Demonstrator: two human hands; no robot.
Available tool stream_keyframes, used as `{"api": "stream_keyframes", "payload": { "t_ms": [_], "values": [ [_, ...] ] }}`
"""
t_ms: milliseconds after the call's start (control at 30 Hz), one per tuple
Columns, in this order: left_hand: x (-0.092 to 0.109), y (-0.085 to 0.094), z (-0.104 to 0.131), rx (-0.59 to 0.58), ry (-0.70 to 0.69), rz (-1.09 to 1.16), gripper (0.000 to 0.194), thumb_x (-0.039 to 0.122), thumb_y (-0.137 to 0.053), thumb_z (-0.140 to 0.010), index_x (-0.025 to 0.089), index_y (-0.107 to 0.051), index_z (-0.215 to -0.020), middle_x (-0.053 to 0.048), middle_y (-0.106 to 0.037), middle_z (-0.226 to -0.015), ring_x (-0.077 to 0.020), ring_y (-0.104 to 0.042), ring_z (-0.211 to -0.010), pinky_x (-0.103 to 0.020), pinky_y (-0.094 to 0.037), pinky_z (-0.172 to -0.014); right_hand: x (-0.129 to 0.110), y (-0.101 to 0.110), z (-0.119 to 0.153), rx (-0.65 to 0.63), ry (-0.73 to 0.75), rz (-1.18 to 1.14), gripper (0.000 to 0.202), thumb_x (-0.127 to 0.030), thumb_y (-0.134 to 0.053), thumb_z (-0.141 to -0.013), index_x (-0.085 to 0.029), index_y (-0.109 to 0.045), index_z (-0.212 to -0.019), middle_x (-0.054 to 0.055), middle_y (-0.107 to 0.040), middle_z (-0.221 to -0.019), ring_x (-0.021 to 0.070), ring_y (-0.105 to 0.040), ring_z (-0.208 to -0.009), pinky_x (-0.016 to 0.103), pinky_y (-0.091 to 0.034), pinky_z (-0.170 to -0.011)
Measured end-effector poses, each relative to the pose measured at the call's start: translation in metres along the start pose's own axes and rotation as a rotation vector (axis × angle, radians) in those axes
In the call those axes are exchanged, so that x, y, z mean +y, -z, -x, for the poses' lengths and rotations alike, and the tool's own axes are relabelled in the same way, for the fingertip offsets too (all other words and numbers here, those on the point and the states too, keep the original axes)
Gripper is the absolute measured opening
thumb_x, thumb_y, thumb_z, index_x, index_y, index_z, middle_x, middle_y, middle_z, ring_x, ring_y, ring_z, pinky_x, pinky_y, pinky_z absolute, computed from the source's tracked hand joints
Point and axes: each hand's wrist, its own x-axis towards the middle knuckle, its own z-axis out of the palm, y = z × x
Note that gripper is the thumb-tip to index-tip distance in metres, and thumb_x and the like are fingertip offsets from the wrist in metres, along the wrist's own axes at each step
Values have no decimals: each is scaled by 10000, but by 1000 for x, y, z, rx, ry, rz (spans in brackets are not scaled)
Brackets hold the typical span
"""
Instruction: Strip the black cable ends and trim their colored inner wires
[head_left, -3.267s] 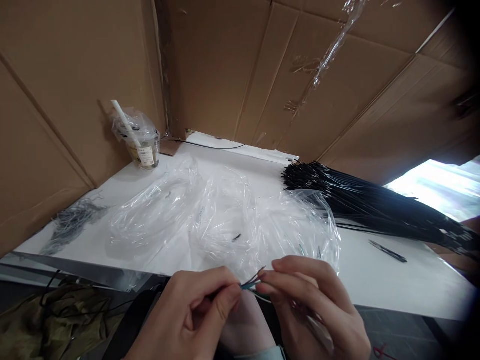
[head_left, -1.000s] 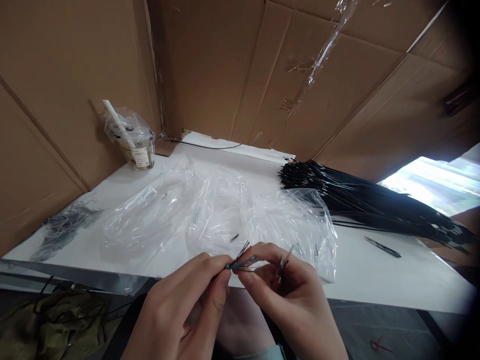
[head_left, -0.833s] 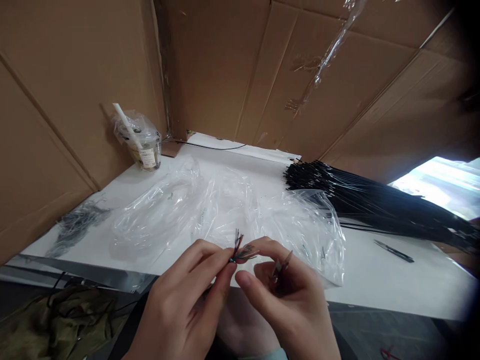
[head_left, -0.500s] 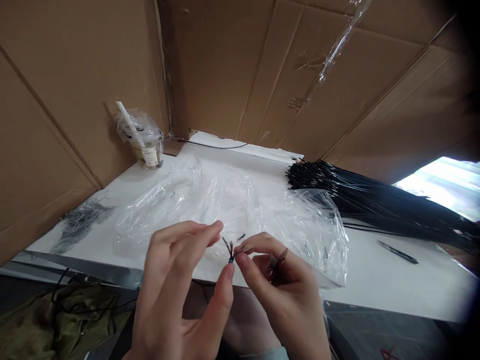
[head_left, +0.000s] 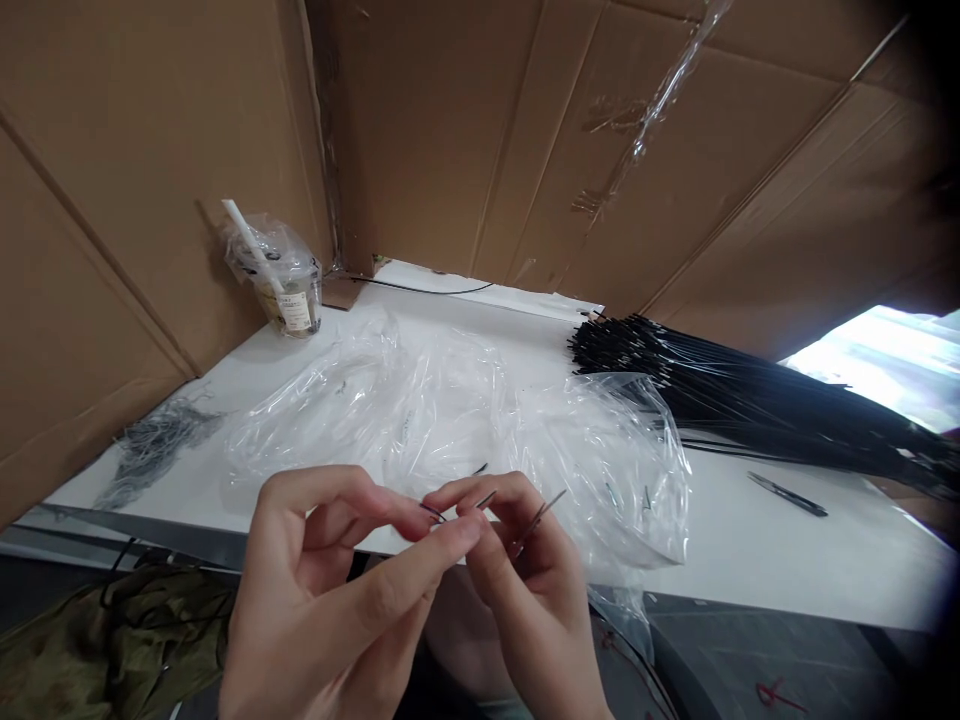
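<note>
My left hand (head_left: pixel 330 590) and my right hand (head_left: pixel 525 590) meet at the front edge of the white table. Between their fingertips is a thin cable end with fine wires (head_left: pixel 433 512), mostly hidden by the fingers. My left thumb presses against the tip of my right thumb, and both hands are closed in a pinch. A thin metallic item (head_left: pixel 541 515) sticks out of my right hand; its lower part is hidden. Clear plastic sheeting (head_left: pixel 450 400) lies crumpled just behind the hands.
A bundle of black cables (head_left: pixel 720 385) lies at the right, with small snips (head_left: pixel 787 494) in front of it. A bagged cup (head_left: pixel 296 300) with a straw and loose grey strands (head_left: pixel 161 440) are on the left. Cardboard walls (head_left: pixel 435 130) rise behind.
My left fingers have closed in from apart and now touch the wires and my right thumb. My right hand has shifted slightly left. The view has moved a little.
</note>
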Motion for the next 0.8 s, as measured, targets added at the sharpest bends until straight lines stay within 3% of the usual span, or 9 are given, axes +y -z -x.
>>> {"api": "stream_keyframes", "payload": {
  "t_ms": [100, 167, 267, 333, 500, 633, 800],
  "values": [
    [0, -3, -1, 10, -33, 53, 340, 15, -627, -902, 320, -728, -1012, 5, -451, -1141, -125, -644, -947, -312, -617, -903, 5, -3, 7, -4, -9, -8, 91, -324, -566, -1010, -278, -638, -1041, 44, -718, -1084, 169, -685, -960, 287, -542, -756],
    [-3, -2, -2, 16, -46, -1, 395, -5, -607, -898, 334, -735, -1054, -7, -439, -1128, -115, -625, -908, -310, -612, -871, 11, -4, 11, 24, -7, 86, 78, -334, -576, -1001, -272, -619, -1020, 11, -714, -926, 138, -666, -776, 245, -510, -635],
    [-11, 4, -1, -26, -92, -158, 404, 36, -655, -876, 368, -744, -1089, -12, -413, -1094, -103, -573, -828, -288, -592, -772, 20, -5, 14, 66, -9, 175, 80, -341, -601, -977, -262, -588, -979, -47, -614, -716, 91, -514, -538, 207, -403, -487],
    [-16, 7, 0, -89, -145, -235, 404, 49, -687, -861, 376, -745, -1091, -4, -420, -1054, -90, -564, -785, -255, -571, -710, 25, -7, 13, 99, -25, 131, 111, -365, -599, -973, -258, -569, -979, -43, -582, -729, 94, -496, -551, 208, -399, -488],
    [-14, 0, 0, -85, -227, -176, 456, -70, -647, -854, 269, -707, -1154, 0, -607, -1092, -115, -622, -915, -255, -547, -831, 31, -14, 8, 168, -119, -125, 194, -440, -616, -955, -256, -574, -999, -2, -584, -857, 139, -588, -734, 265, -510, -663],
    [-9, -7, -4, -136, -41, -27, 351, -24, -577, -917, 257, -706, -1081, 27, -703, -1056, -133, -657, -966, -260, -551, -846, 26, -13, 5, 147, -212, -265, 244, -443, -684, -913, -257, -674, -1070, 39, -698, -1013, 168, -661, -896, 302, -545, -833],
    [-11, -10, -8, -201, 98, 46, 251, 86, -532, -982, 287, -672, -1040, 57, -735, -1039, -112, -687, -974, -226, -538, -875, 17, -9, 3, 200, -182, -166, 197, -405, -673, -933, -218, -726, -899, 14, -704, -785, 131, -651, -768, 224, -531, -696]
  ]
}}
